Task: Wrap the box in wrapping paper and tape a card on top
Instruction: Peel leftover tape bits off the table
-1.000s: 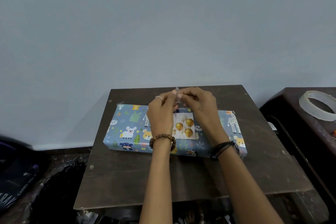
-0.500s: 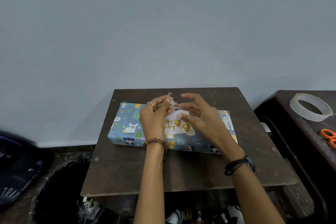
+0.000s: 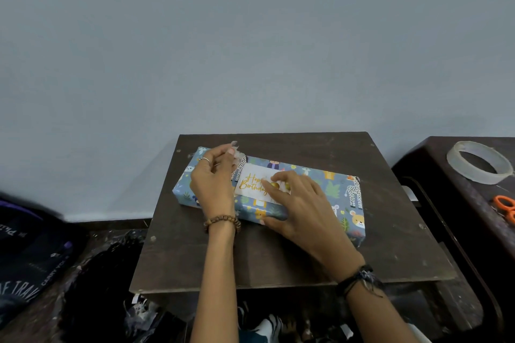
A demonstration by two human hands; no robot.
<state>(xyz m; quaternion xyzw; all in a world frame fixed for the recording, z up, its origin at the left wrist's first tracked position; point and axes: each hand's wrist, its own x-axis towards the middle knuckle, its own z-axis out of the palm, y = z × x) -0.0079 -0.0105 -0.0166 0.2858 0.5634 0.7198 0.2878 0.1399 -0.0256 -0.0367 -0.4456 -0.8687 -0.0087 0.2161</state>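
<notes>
- Head view, centre of the frame: I see the box (image 3: 328, 198) lying flat on the dark table (image 3: 278, 259), fully covered in blue animal-print wrapping paper (image 3: 334, 189). No bare box surface shows, so I judge the wrapping stage complete.
- Head view, just left of centre: the card (image 3: 252, 185), white with gold "Happy Birthday" lettering, lies on the top face of the box towards its left end.
- Head view, right hand (image 3: 301, 203): fingers are spread wide and fairly straight, fingertips pressing on the right part of the card, thumb down at the near side of the box. It grips nothing.
- Head view, left hand (image 3: 213, 178): fingers are curled, pinching a small clear piece of tape (image 3: 238, 152) above the upper left corner of the card. The tape looks crumpled; I cannot tell whether it touches the card yet.
- Judgement: card placement is done; taping is in progress. Remaining: lay the tape across the card edge and press it down, possibly at further edges.
- Head view, right edge of the frame: a tape roll (image 3: 479, 161) and orange scissors (image 3: 505, 206) rest on a second table, well apart from the box.
</notes>
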